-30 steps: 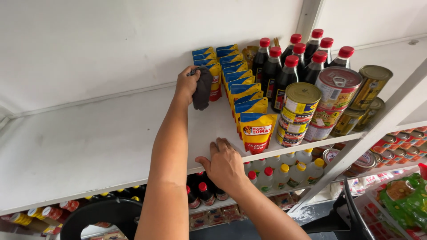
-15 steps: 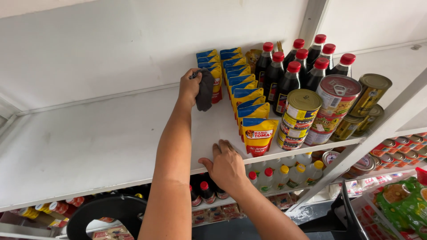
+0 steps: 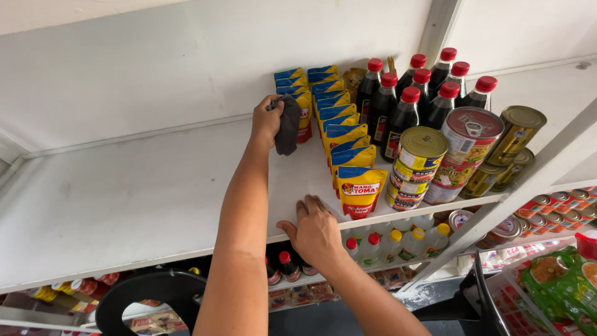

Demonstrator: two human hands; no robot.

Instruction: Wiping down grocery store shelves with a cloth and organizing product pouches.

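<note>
Your left hand [image 3: 266,121] is closed around a dark cloth [image 3: 288,126], bunched in the fingers and hanging down against the shelf [image 3: 124,199] at its far side, just left of the two rows of blue and yellow pouches [image 3: 339,127]. The cloth touches or nearly touches the nearest back pouch; you cannot tell which from here. Your right hand [image 3: 316,231] lies flat and open on the near edge of the shelf, fingers spread, holding nothing, just left of the front pouch [image 3: 359,191]. To the right of the pouches stand dark bottles [image 3: 410,102] with red caps, and nearer, stacked cans [image 3: 429,165]. The left stretch of the shelf is bare white board. By the look of it you are wiping the shelf, and the cloth has reached the far corner of the bare part, hard by the stock. The next stroke seems to call for keeping the cloth pressed flat to the board and drawing it along the pouch row without nudging it, since those pouches stand upright in a thin line and could topple like dominoes. Keep the right hand braced where it is for balance.
</note>
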